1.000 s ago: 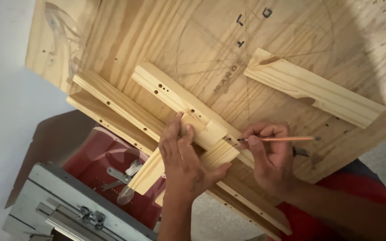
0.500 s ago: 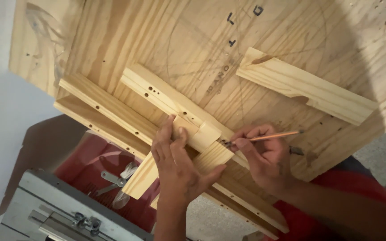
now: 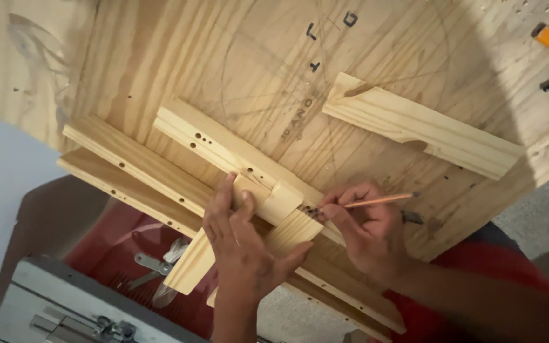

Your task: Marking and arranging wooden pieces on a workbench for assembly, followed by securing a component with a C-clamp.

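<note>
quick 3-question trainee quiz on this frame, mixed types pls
1. True or false: the left hand presses flat on the short wood block lying across the long drilled slat.
2. What does the right hand hold? A) screwdriver B) pencil C) chisel
3. Where is the pencil tip?

Key
1. True.
2. B.
3. At the end of the short block, where it meets the long slat.

Five pine pieces (image 3: 424,132), one pencil (image 3: 376,201), one plywood board (image 3: 160,57), two hands (image 3: 243,254)
</note>
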